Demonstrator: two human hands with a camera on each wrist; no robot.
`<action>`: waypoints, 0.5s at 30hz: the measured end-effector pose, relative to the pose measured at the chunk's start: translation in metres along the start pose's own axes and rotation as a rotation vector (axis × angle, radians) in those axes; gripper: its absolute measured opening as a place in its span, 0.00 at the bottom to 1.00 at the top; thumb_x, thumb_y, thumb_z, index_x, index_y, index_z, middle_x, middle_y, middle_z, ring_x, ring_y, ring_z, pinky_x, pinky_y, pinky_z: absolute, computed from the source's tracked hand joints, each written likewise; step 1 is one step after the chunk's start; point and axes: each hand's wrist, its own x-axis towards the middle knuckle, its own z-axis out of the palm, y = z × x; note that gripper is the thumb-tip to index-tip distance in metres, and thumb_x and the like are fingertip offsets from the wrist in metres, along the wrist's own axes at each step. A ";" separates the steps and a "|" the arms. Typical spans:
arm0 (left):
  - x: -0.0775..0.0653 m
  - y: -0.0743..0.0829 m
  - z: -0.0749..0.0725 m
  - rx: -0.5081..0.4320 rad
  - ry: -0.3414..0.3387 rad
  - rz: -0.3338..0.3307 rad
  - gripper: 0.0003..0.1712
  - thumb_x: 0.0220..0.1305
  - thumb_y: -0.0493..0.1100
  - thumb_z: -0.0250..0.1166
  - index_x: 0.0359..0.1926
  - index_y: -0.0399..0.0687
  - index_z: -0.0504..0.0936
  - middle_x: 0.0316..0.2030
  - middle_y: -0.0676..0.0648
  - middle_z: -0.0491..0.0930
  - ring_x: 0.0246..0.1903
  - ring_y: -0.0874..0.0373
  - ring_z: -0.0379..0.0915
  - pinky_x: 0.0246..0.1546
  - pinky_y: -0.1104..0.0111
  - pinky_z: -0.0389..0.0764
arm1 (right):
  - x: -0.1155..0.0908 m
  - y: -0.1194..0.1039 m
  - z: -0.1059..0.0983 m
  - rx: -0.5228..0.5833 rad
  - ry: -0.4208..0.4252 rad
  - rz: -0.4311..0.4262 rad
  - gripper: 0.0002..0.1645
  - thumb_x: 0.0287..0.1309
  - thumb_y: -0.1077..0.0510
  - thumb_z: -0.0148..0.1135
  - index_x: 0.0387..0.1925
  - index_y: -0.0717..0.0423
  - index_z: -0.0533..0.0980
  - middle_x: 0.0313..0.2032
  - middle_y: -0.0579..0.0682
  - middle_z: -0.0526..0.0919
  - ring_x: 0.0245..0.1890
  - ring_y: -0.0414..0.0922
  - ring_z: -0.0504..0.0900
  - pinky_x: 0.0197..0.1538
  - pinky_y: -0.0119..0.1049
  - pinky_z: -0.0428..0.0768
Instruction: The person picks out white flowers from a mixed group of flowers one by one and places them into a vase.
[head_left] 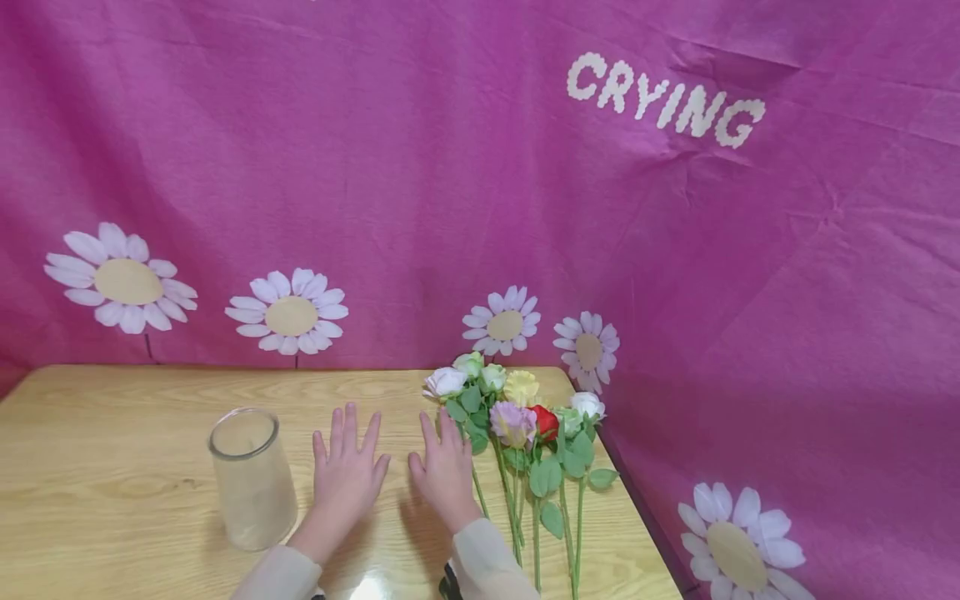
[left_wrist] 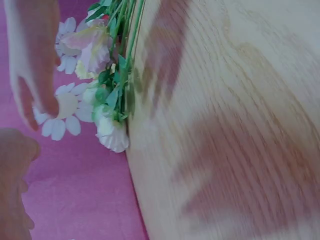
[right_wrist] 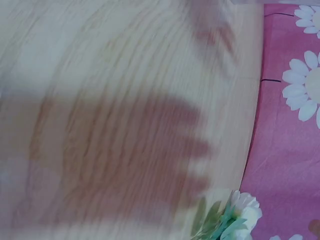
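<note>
Both hands (head_left: 347, 479) spread and empty, clear glass jar (head_left: 257, 496) left, colourful green-stemmed flowers (head_left: 513, 423) right; looks like pre-pickup stage, next move probably needs pinching one.

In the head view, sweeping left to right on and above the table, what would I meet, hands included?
Glass jar, left hand, right hand, lilac flower, red flower, rightmost white flower. The other blooms overlap too much to place.
</note>
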 end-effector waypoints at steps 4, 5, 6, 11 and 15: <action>-0.005 -0.001 -0.007 -0.007 0.048 0.009 0.34 0.59 0.48 0.57 0.63 0.39 0.60 0.64 0.29 0.45 0.64 0.37 0.32 0.57 0.40 0.36 | -0.003 0.006 0.001 0.018 -0.036 0.037 0.35 0.51 0.51 0.61 0.60 0.56 0.63 0.60 0.62 0.61 0.57 0.58 0.64 0.51 0.61 0.65; -0.006 -0.001 -0.009 -0.006 0.054 0.011 0.34 0.59 0.48 0.57 0.64 0.39 0.60 0.64 0.29 0.45 0.64 0.37 0.32 0.57 0.40 0.36 | -0.004 0.008 0.002 0.023 -0.043 0.047 0.35 0.51 0.51 0.60 0.61 0.56 0.63 0.61 0.62 0.61 0.57 0.58 0.64 0.51 0.61 0.64; -0.006 -0.001 -0.010 -0.003 0.059 0.013 0.35 0.59 0.49 0.57 0.64 0.39 0.59 0.64 0.29 0.44 0.64 0.37 0.32 0.57 0.40 0.36 | -0.005 0.010 0.002 0.026 -0.049 0.057 0.35 0.52 0.51 0.60 0.61 0.55 0.62 0.61 0.62 0.61 0.58 0.58 0.64 0.51 0.61 0.64; -0.012 0.000 -0.017 0.004 0.103 0.033 0.36 0.57 0.48 0.58 0.64 0.39 0.59 0.64 0.29 0.46 0.64 0.36 0.35 0.57 0.40 0.38 | -0.011 0.018 0.002 0.052 -0.037 0.078 0.35 0.52 0.52 0.59 0.61 0.55 0.62 0.60 0.62 0.62 0.57 0.57 0.64 0.51 0.61 0.64; -0.018 -0.001 -0.024 -0.012 0.272 0.076 0.33 0.56 0.47 0.54 0.62 0.40 0.59 0.63 0.30 0.48 0.65 0.39 0.33 0.58 0.41 0.36 | -0.016 0.023 0.001 0.104 -0.050 0.103 0.34 0.52 0.53 0.58 0.61 0.56 0.62 0.60 0.63 0.62 0.58 0.58 0.63 0.51 0.63 0.62</action>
